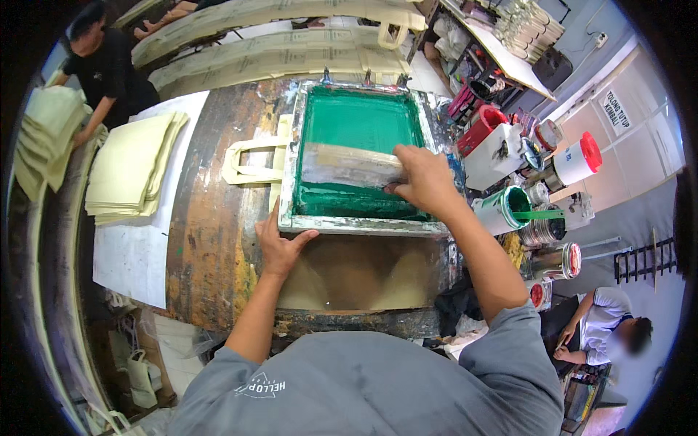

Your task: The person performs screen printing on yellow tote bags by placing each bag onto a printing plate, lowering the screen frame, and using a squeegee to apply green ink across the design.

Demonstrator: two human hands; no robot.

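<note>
A screen printing frame (pixel 363 224) lies on the stained wooden table in front of me, its mesh covered with green ink (pixel 356 120). Across the mesh rests a wide squeegee (pixel 349 164), with green ink on both sides of it. My right hand (pixel 429 182) is closed round the squeegee's right end. At the frame's near left corner, my left hand (pixel 280 245) grips the edge, thumb along the near side and fingers by the left side. From under the frame's left side sticks out a cream tote bag (pixel 251 161), its handle loop showing; the frame hides the rest.
Folded cream bags (pixel 138 163) are stacked on white board at the left. Ink tubs, including a green-stained bucket (pixel 502 211), crowd the right side. Hinge clamps (pixel 367 76) stand at the frame's far edge. One person (pixel 109 69) works far left; another (pixel 600 323) sits lower right.
</note>
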